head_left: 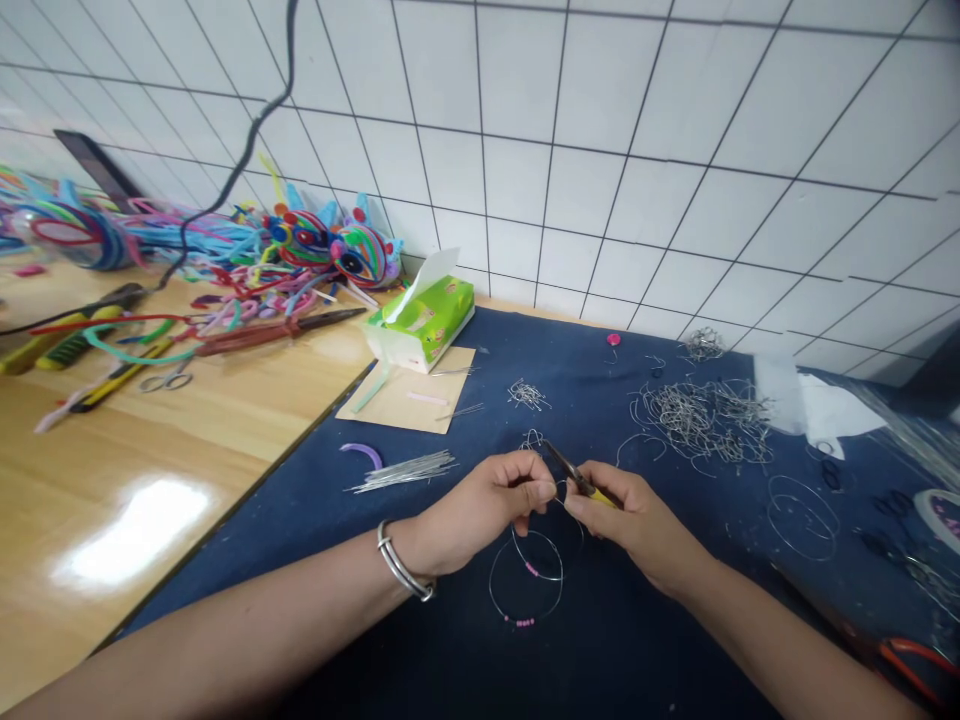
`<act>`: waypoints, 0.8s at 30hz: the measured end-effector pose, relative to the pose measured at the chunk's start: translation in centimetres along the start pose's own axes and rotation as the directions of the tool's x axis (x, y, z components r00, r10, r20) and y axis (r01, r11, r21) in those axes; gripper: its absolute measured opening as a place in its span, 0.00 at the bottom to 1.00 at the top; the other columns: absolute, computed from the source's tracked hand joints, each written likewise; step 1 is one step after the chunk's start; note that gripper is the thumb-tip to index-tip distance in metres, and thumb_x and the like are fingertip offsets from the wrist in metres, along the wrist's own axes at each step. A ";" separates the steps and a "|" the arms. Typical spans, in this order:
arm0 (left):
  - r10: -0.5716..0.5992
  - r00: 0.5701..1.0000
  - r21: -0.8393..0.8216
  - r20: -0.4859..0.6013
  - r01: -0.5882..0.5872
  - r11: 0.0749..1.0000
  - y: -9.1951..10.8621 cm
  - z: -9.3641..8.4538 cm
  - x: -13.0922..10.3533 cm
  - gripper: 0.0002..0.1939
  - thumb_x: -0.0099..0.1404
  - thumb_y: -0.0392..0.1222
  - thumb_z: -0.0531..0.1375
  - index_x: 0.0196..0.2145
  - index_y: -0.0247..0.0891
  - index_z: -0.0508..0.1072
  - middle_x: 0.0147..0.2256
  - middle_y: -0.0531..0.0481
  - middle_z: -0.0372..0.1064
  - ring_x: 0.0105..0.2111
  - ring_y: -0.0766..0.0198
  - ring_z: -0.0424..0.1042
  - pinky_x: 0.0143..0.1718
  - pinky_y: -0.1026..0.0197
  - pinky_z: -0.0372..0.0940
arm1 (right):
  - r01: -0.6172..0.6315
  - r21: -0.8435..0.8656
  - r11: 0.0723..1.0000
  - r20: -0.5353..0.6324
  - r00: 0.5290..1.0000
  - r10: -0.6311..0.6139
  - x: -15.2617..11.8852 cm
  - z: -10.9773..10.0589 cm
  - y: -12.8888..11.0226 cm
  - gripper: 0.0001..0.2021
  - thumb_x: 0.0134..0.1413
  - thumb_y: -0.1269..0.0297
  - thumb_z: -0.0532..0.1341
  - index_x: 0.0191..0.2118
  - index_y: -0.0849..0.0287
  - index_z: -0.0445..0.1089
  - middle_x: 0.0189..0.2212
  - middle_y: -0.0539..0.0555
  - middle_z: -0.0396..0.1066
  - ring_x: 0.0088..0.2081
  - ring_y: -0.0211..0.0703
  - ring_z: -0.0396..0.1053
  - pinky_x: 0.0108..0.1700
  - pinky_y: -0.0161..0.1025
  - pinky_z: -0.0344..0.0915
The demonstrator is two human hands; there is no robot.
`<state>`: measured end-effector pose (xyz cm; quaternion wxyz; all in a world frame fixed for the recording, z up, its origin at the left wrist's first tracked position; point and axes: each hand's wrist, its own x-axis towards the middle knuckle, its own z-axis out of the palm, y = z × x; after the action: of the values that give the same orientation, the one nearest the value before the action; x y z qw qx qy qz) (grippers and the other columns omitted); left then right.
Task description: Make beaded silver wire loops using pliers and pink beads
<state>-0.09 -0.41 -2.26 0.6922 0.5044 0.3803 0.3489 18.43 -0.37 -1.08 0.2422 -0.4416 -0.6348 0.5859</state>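
Thin silvery wire loops with pink beads [525, 623] hang or lie beneath my hands over the dark blue cloth [615, 660]. My left hand [499, 495], with a silver bangle [403, 568] at its wrist, pinches the wire just above those loops. In my right hand [630, 525] are small pliers [574, 472] with dark jaws and a yellow handle, jaws pointing up and left. The two hands are close together, with a short gap between the fingertips.
Straight wires [405, 471] and a purple curved piece [363, 453] lie left. Tangled wire [701, 420] sits right. A green tissue box [424, 325] stands on brown card [442, 412]. Colourful pipe cleaners [225, 245], cutters [67, 345] and scissors [166, 380] lie farther left; orange handles [919, 665] lower right.
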 end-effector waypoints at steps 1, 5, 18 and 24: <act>0.000 1.000 0.008 0.012 0.000 1.000 0.1 -0.1 0.0 0.08 0.60 0.41 0.56 0.27 0.34 0.65 0.25 0.54 0.59 0.25 0.70 0.58 0.25 0.66 0.58 | 0.001 0.001 1.000 0.002 1.000 -0.001 0.0 -0.1 0.0 0.10 0.52 0.56 0.56 0.31 0.58 0.62 0.23 0.46 0.53 0.25 0.33 0.52 0.28 0.33 0.52; 0.034 0.999 0.031 -0.004 -0.034 0.999 0.6 -0.4 0.0 0.09 0.60 0.42 0.56 0.28 0.33 0.66 0.25 0.54 0.59 0.24 0.70 0.59 0.26 0.66 0.57 | 0.002 -0.010 1.000 -0.039 0.999 -0.002 0.0 -0.7 -0.4 0.13 0.52 0.53 0.56 0.33 0.59 0.63 0.24 0.47 0.55 0.26 0.34 0.53 0.29 0.33 0.54; 0.224 0.968 0.178 -0.113 -0.202 0.963 2.1 -1.8 -0.1 0.10 0.62 0.43 0.54 0.28 0.34 0.66 0.25 0.54 0.60 0.25 0.69 0.59 0.27 0.65 0.57 | 0.091 -0.417 0.904 -0.063 0.990 -0.129 0.3 -2.4 -0.2 0.13 0.54 0.52 0.52 0.34 0.56 0.66 0.26 0.48 0.61 0.28 0.37 0.58 0.30 0.34 0.54; 0.219 0.967 0.187 -0.130 -0.193 0.963 2.0 -1.9 0.0 0.11 0.62 0.44 0.54 0.28 0.34 0.66 0.25 0.54 0.61 0.24 0.70 0.59 0.28 0.65 0.57 | 0.090 -0.389 0.917 -0.055 0.991 -0.120 0.2 -2.2 -0.1 0.13 0.55 0.53 0.52 0.35 0.57 0.65 0.27 0.49 0.61 0.30 0.38 0.58 0.31 0.34 0.54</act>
<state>-1.96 0.97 -0.71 0.5752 0.5719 0.4052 0.4218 20.13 0.94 -0.64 0.2064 -0.4684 -0.7504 0.4182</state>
